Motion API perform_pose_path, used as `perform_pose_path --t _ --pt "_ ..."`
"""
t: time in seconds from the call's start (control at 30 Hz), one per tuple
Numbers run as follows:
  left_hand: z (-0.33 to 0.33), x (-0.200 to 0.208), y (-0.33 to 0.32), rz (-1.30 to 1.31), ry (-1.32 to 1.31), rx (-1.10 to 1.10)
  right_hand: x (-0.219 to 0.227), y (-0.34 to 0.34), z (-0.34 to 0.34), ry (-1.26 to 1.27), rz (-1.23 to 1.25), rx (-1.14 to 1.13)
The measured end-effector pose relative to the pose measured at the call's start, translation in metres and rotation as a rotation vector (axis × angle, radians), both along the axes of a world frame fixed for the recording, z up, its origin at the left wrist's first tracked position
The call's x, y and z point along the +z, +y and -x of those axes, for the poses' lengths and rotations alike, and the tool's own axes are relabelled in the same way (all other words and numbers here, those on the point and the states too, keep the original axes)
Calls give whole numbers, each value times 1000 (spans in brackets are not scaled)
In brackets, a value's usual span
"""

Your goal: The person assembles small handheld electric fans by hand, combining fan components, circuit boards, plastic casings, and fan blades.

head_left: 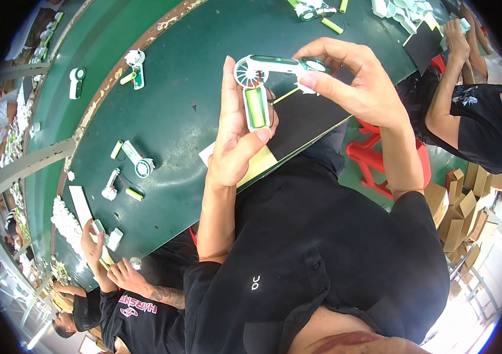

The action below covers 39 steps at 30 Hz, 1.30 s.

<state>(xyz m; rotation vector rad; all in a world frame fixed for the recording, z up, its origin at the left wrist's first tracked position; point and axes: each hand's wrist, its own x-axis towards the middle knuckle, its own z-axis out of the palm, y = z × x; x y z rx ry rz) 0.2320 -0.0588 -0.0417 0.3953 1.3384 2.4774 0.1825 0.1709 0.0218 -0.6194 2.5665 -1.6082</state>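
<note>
Above the near edge of the table, my left hand (234, 144) is closed around a small white handheld fan casing (248, 121). A yellow-green battery cell (256, 106) lies inside it, and a round slotted grille (245, 72) sits at its upper end. My right hand (366, 79) pinches a second fan piece (274, 61), white with a dark green strip, by its rounded end between thumb and fingers. This piece reaches left to the grille. Thin wires show between the two pieces; their exact joints are hidden.
Several part-built fans with battery cells (134, 194) lie on the green table (180, 106). Dark sheets (310, 115) lie by the near edge. A red stool (380, 159) and cardboard boxes (463, 212) stand at the right. Co-workers sit on both sides, one hand (90, 245) handling parts.
</note>
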Motion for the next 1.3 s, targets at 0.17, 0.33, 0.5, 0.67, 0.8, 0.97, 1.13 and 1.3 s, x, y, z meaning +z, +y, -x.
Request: perform_pose_path --t 0.17,0.33,0.5,0.67,0.8,0.97,1.13,1.3 --pt "-1 4 4 47 -3 96 7 4 -2 77 -109 8" --pt "0 4 5 49 -78 108 16 4 -6 -32 -60 75" --pt "-1 4 11 183 10 217 15 4 -6 -36 -73 153" --pt "-1 4 13 186 8 235 8 -3 -6 45 -15 74" --pt "0 4 12 171 21 232 7 -1 -3 34 42 83" --pt "2 2 8 165 60 228 8 -1 -3 51 -46 79" --pt "1 3 12 159 14 266 3 -2 -2 31 -15 62" --pt "4 3 6 -76 -128 201 1 -2 -2 2 -41 38"
